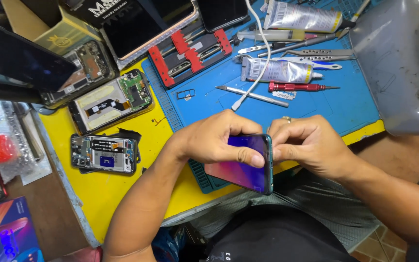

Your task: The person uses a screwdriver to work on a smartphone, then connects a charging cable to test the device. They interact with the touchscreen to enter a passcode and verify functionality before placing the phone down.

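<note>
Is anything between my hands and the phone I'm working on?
Nothing visible. Both hands are already on the phone: the left hand lies over its lit screen, and the right hand presses at its right edge. The tools lie farther back on the blue mat, away from the hands.

Both forearms are brought in from the lower edge of the view, bare to the elbow, and are angled toward each other. The left hand (219, 138) is held palm down, fingers curled, thumb laid flat and pressed forward at its tip. The right hand (306, 143) is set just beside it, fingers bent and bunched, their tips directed toward the left thumb. A ring is worn on one right finger. Both wrists are kept nearly straight.
</note>
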